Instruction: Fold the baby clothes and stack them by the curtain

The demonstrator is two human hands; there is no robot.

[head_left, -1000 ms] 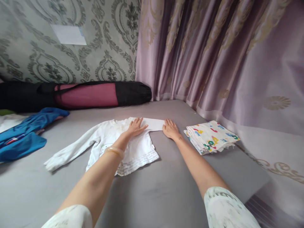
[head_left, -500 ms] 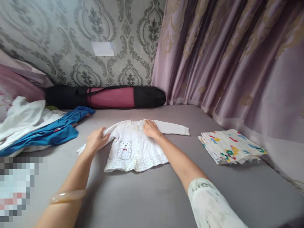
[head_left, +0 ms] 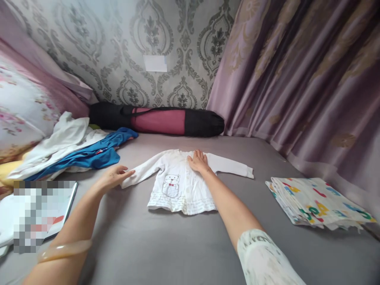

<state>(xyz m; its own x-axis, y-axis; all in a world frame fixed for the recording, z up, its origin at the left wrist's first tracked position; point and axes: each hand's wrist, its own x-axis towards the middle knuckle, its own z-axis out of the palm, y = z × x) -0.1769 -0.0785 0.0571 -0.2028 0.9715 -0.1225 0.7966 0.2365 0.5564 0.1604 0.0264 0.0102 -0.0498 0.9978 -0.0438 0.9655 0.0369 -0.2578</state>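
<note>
A small white cardigan point(head_left: 175, 174) with a bear print and a front button line lies spread on the grey bed sheet point(head_left: 166, 245), both sleeves stretched out sideways. My right hand point(head_left: 198, 161) rests flat on its upper chest near the neckline, fingers spread and open. By the cuff of the left-hand sleeve point(head_left: 139, 174) is my left hand point(head_left: 115, 176), its fingers extended and apart, the fingertips touching or just over the fabric. A pale bangle point(head_left: 65, 251) circles my left forearm.
Folded cloth with colourful letters point(head_left: 320, 202) lies at the right. To the left are a blue garment point(head_left: 86, 156), white clothes point(head_left: 67, 134) and a partly blurred flat object point(head_left: 56, 221). A black and maroon long bag point(head_left: 160, 120) lines the wall beside the curtain point(head_left: 252, 79).
The view has turned left. My left hand has slid outward along the sleeve to its cuff, and that sleeve now lies straighter. My right hand stays on the cardigan's chest.
</note>
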